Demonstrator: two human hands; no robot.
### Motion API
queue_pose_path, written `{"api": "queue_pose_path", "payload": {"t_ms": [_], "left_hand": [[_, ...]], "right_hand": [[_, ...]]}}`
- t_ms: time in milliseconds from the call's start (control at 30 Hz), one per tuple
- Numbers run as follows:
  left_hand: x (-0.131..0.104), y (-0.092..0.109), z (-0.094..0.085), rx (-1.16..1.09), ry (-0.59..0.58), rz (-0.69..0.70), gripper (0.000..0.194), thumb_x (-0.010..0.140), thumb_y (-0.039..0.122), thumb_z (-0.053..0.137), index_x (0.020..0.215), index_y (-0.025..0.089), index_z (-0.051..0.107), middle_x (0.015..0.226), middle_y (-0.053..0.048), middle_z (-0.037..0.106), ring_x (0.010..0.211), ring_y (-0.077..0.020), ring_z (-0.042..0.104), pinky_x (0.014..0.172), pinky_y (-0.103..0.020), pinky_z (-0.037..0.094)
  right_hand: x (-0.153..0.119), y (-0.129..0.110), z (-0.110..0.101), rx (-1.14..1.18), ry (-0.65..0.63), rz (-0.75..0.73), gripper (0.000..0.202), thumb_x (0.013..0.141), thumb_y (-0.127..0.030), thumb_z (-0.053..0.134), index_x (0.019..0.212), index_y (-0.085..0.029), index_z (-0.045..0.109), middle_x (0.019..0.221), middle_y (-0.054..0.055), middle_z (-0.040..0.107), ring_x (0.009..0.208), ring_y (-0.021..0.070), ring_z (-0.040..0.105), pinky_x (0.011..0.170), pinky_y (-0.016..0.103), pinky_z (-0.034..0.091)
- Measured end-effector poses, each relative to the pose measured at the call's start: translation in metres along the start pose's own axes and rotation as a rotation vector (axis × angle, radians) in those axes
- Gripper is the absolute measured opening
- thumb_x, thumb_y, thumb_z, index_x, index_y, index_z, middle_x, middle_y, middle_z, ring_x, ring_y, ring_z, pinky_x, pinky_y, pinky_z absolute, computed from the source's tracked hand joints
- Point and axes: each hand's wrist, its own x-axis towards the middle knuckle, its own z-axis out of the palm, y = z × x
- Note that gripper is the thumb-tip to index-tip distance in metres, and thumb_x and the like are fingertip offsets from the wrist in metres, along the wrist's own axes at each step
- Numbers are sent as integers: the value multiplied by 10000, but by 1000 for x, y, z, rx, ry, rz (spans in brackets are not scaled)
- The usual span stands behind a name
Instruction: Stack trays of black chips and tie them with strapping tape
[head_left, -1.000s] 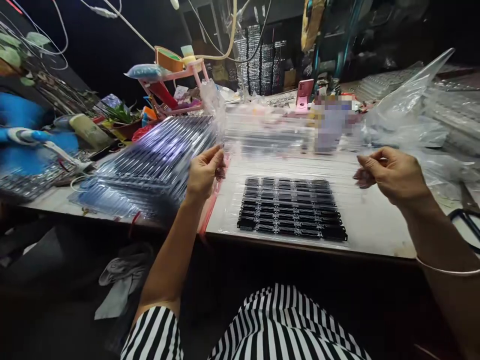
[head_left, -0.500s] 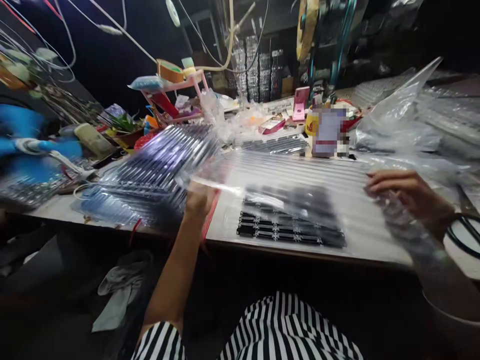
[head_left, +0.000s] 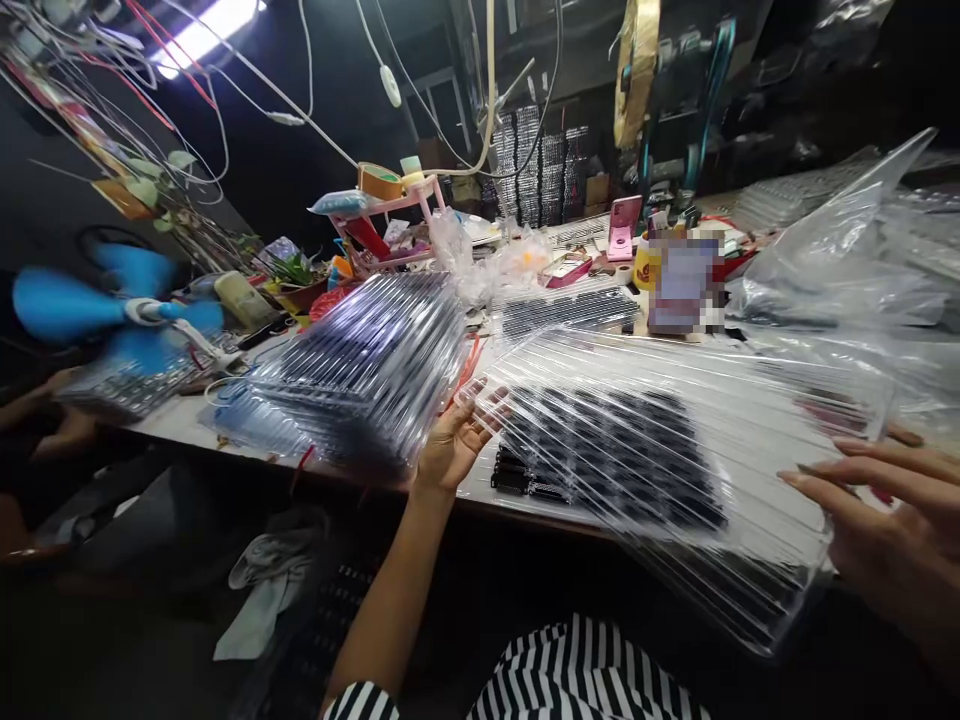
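My left hand [head_left: 454, 442] grips the left corner of a clear ribbed plastic tray [head_left: 765, 420], its fingers partly visible through the plastic. The tray is tilted, its near right corner hanging past the table's front edge. My right hand [head_left: 892, 510] is at the tray's right side, fingers stretched and apart, fingertips over the plastic; whether they touch it I cannot tell. Under the tray lie rows of dark pieces [head_left: 517, 478], blurred through the plastic. Left of my left hand stands a stack of similar clear ribbed trays [head_left: 382, 360].
A spinning blue fan [head_left: 142, 310] stands at the left, with another person's hands [head_left: 71, 420] behind it. At the back are a pink stand [head_left: 621, 228], a yellow cup [head_left: 645, 265] and a small rack [head_left: 397, 210]. Clear plastic bags [head_left: 840, 250] heap at the right.
The clear tray has tilted, its right end swinging down towards me. My right hand has shifted right and nearer, its fingers now spread. The camera view has turned slightly left.
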Motion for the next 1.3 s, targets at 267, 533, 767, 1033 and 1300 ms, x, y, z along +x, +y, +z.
{"api": "queue_pose_path", "payload": {"t_ms": [267,533,767,1033,1300], "left_hand": [[4,-4,3,74,46,16,374,783,95,547,1156,98,521,1226,-152,580,1106,-249,570,1009,-372,402],[-8,13,97,452,-129,479,732,792,177,596,1397,378,236,1208,-31,588,1131,-261,548,939,-442,436],[-16,8,93,1363,-269,929,391,859,190,496,1240,259,553,1378,-43,459,1337,-292,287,1101,-504,153],[-55,-40,42,1543,-459,366,476,801,268,610,1260,357,523,1414,-35,401,1343,-312,265,1096,-535,63],[-12,5,-29,1602,3,306,442,833,471,498,1152,192,622,1213,-104,604,1160,-261,525,1023,-403,346]], "right_hand": [[14,-15,-14,-12,56,-287,250,783,-218,551,926,-408,628,751,51,582,706,262,622,585,418,480],[42,-22,41,196,-120,-164,406,849,-77,454,1198,-251,566,1169,91,554,1186,260,472,970,443,398],[84,-29,33,1194,-234,656,494,915,-548,315,1230,-223,511,1075,82,618,919,236,634,692,384,559],[42,-26,62,1263,-426,1156,393,656,-246,732,1002,-184,556,847,49,661,558,193,645,411,266,535],[5,15,68,546,-536,984,509,757,-394,651,1163,-96,582,679,44,617,517,193,588,455,315,505]]}}
